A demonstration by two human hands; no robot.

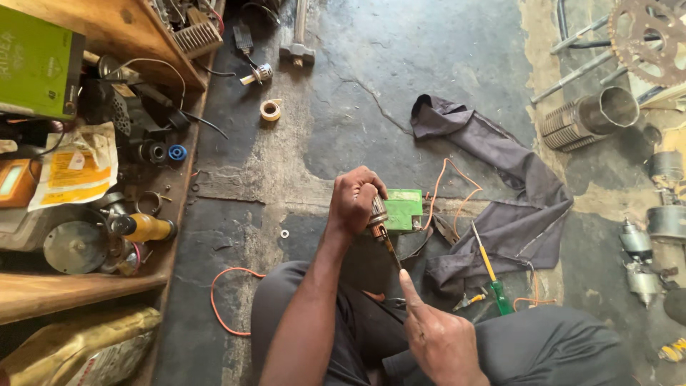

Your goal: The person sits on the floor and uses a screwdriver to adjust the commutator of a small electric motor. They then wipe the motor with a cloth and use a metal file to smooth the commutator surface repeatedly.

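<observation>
My left hand is clenched around a small motor armature, copper windings showing below my fingers; it is held upright over my lap, just in front of the green box that sits on the floor beside it. My right hand grasps nothing that I can see — its forefinger points up toward a thin dark probe running down from the armature's lower end; whether the fingertip touches that probe I cannot tell.

Orange wire loops from the green box across the dark cloth; a green-handled screwdriver lies on that cloth, near my right knee, untouched. A second orange wire curls on the floor by my left leg.

As I judge it, the work sits midway — the armature is out and in hand, the wires look loose at their far ends, and nothing looks put back together yet; the cylinders and sprocket lie well apart.
</observation>
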